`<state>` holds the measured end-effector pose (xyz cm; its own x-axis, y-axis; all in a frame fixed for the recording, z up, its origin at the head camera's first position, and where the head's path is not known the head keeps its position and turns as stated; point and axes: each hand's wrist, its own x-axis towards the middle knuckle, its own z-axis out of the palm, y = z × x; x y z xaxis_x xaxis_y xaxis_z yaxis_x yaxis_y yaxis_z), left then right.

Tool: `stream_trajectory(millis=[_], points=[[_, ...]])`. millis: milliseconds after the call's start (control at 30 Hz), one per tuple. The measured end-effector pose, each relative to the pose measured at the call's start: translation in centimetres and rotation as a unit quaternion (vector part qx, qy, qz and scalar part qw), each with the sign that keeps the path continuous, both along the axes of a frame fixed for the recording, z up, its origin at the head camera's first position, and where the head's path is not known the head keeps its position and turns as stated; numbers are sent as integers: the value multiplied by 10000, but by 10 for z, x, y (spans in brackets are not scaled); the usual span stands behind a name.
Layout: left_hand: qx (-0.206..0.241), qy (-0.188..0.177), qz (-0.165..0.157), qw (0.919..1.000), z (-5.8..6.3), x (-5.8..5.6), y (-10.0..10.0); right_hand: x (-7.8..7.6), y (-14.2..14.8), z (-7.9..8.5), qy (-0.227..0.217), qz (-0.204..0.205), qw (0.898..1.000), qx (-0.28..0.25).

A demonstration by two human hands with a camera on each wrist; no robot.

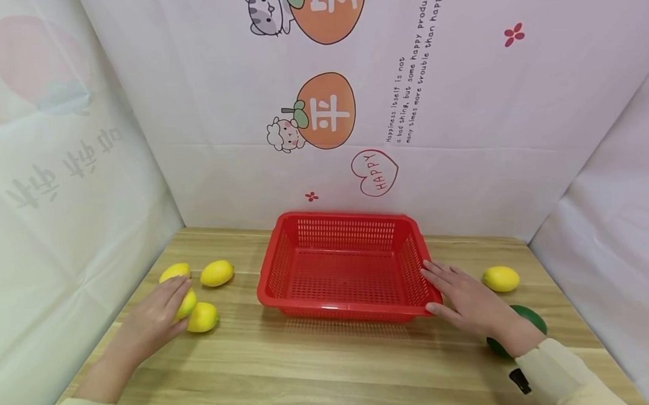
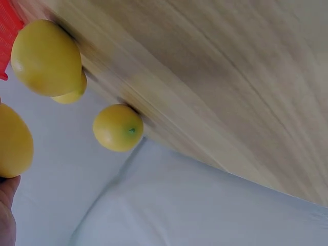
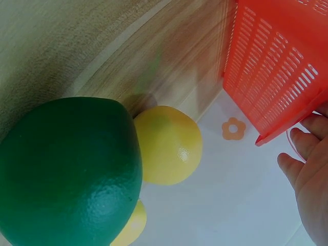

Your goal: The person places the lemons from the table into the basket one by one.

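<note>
In the head view my left hand [image 1: 154, 317] grips a lemon [image 1: 188, 304], its palm side turned down and hidden. The same held lemon [image 2: 14, 143] shows at the left edge of the left wrist view. Around that hand lie three more: one lemon [image 1: 203, 318] in front, another [image 1: 176, 270] behind, a third [image 1: 217, 273] toward the basket. My right hand [image 1: 470, 294] rests on the right rim of a red plastic basket [image 1: 342, 306], fingers stretched over the edge and thumb at the front corner. Nothing lies inside the basket.
A large dark green rounded fruit [image 3: 72, 169] sits under my right wrist, partly hidden in the head view. Near it is a lemon [image 3: 169, 146], with another yellow fruit [image 3: 132, 225] partly behind. White printed cloth [image 1: 220, 171] walls in the wooden table [image 1: 288, 373].
</note>
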<state>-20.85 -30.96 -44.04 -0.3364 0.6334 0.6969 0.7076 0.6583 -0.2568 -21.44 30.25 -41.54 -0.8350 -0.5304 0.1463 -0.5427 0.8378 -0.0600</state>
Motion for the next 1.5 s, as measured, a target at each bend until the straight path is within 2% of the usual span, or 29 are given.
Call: stream_trajectory(millis=[200,500,767,933,1267,1500], points=[[-236,-47,-51,9997,8,-3,9,0,0,0,-25,-33,10000,15],[-304,392,-369,9981,14,-13,27,0,0,-1,-8,-28,10000,13],[-638,108,-230,9976,24,-16,42,-1,0,-2,20,-12,10000,16],[-639,53,-340,9974,31,-19,52,-1,0,-2,25,6,10000,-3],[-559,449,-696,9950,41,-27,73,-1,0,-1,30,2,10000,55],[-670,383,-739,9943,44,-30,83,0,0,0,10,1,10000,22]])
